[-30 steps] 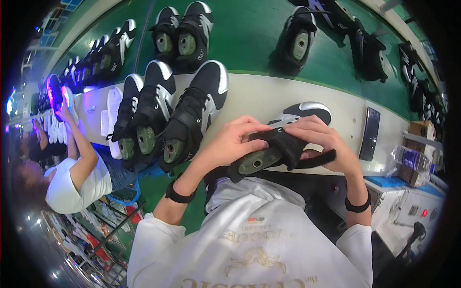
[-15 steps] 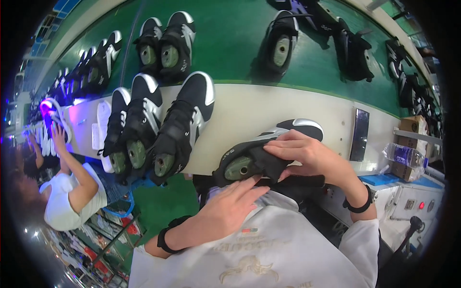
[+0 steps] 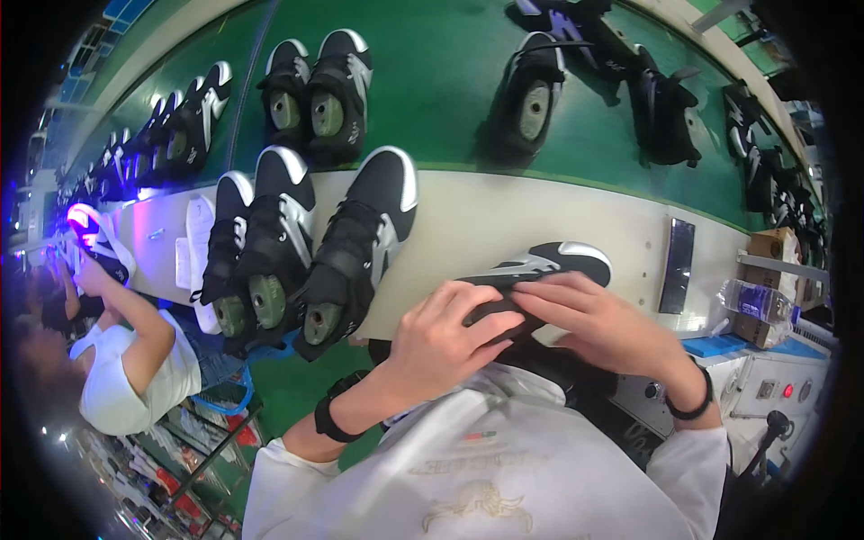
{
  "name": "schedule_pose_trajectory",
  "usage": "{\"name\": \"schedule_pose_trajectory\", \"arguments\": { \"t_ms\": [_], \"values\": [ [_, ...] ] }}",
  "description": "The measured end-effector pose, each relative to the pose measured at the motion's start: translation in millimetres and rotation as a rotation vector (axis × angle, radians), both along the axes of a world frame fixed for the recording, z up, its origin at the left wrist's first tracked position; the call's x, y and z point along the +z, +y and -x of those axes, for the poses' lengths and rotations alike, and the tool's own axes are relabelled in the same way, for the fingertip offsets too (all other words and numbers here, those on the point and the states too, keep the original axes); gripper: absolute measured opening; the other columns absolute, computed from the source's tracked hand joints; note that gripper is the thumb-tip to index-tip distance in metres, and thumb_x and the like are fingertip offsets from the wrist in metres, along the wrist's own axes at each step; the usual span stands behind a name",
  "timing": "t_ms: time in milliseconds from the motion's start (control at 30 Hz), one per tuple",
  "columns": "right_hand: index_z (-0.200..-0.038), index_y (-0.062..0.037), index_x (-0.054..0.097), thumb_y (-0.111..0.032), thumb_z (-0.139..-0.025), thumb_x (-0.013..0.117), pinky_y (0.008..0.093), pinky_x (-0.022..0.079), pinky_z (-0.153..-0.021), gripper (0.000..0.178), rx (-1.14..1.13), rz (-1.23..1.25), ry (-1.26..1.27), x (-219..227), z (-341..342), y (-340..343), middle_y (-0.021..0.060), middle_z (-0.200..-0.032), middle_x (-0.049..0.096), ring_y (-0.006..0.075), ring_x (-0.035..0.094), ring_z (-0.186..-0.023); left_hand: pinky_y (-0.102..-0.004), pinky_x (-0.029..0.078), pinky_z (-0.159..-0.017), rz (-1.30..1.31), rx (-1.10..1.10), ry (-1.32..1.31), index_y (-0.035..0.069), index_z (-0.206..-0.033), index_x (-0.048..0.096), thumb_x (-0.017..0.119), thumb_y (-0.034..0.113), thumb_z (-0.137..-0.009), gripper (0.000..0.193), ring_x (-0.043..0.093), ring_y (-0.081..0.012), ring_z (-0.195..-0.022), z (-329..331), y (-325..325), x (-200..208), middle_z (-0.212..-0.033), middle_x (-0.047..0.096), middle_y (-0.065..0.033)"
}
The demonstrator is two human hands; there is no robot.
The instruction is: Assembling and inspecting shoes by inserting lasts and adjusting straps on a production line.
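While the left fingers (image 3: 468,295) pinch the shoe (image 3: 545,262) and the right fingers (image 3: 560,293) lie over it, their hold hard to tell, it sits beneath both by the desk (image 3: 490,216) edge, long axis slanting, toe (image 3: 589,257) pointing rightward and away beyond the fingers.

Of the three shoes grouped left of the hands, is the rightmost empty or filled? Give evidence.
Filled: a green form shows in the heel opening of the rightmost shoe.
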State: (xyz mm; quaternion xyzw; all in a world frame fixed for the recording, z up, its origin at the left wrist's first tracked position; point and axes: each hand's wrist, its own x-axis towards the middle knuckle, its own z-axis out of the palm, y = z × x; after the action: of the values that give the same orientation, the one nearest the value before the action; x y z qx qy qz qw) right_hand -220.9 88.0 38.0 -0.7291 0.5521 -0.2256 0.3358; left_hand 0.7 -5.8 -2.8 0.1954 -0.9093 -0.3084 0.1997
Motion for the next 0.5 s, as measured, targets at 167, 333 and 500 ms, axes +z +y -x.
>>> {"name": "schedule_pose_trajectory", "arguments": {
  "t_ms": [167, 333, 500],
  "values": [
    [-0.093, -0.0038, 0.074, 0.006, -0.065, 0.073, 0.0327, 0.053, -0.072, 0.029, -0.135, -0.116, -0.301, 12.6, -4.7, 33.3, 0.0067, -0.086, 0.07, 0.0237, 0.066, -0.078, -0.0325, 0.054, -0.066, -0.058, 0.044, 0.03, 0.022, -0.096, 0.072, 0.08, 0.016, -0.063, 0.035, 0.062, -0.0202, -0.087, 4.7, 1.5, -2.8, -0.099, 0.062, 0.0028],
    [-0.082, 0.0024, 0.071, 0.0, -0.075, 0.077, 0.025, 0.051, -0.06, 0.01, -0.684, -0.402, -0.457, -16.9, -13.0, -25.0, 0.0072, -0.073, 0.07, 0.0091, 0.064, -0.065, -0.0321, 0.052, -0.062, -0.097, -0.083, 0.071, 0.02, -0.093, 0.071, 0.076, 0.014, -0.063, 0.032, 0.059, -0.0197, -0.078, 3.6, -6.1, -8.4, -0.093, 0.063, 0.0026],
    [-0.077, 0.0013, 0.067, -0.004, -0.076, 0.077, 0.0251, 0.048, -0.059, 0.011, -0.531, -0.555, -0.492, -54.4, -17.1, -53.1, 0.0037, -0.068, 0.065, 0.0067, 0.057, -0.065, -0.0335, 0.051, -0.064, -0.103, -0.104, 0.116, 0.013, -0.087, 0.065, 0.072, 0.01, -0.064, 0.024, 0.055, -0.0226, -0.079, 6.9, -8.6, -8.6, -0.085, 0.057, 0.0004]
  ]
}}
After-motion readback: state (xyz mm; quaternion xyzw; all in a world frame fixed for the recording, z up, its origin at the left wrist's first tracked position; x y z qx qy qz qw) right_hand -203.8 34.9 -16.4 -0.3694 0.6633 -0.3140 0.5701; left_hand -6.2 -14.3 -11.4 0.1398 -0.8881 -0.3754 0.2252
